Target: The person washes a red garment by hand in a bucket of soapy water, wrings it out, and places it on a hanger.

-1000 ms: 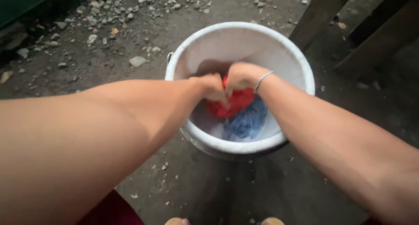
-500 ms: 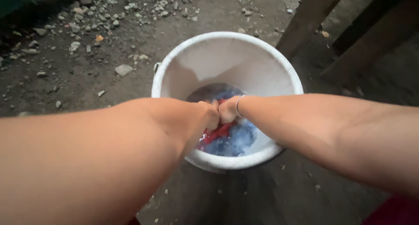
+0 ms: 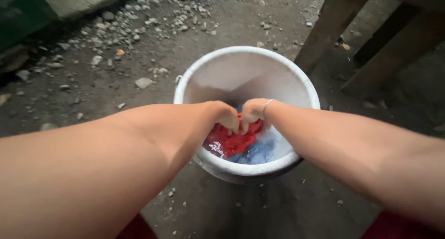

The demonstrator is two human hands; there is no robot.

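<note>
A white plastic bucket (image 3: pixel 245 63) stands on the dirt ground in front of me. Inside it lie a red cloth (image 3: pixel 232 141) with a pale print and a blue cloth (image 3: pixel 259 152) in soapy water. My left hand (image 3: pixel 225 114) and my right hand (image 3: pixel 252 112) are both down in the bucket, side by side, fingers closed on the upper edge of the red cloth. A thin silver bangle (image 3: pixel 265 106) circles my right wrist. My fingertips are hidden in the cloth.
Loose stones and gravel (image 3: pixel 139 25) lie scattered on the ground at upper left. Dark wooden posts (image 3: pixel 333 25) rise just right of the bucket. A green object (image 3: pixel 18 12) sits at the far top left.
Both hands have lifted the red cloth a little, so more of it shows above the blue cloth. The view has shifted slightly, and the bucket sits lower in the frame.
</note>
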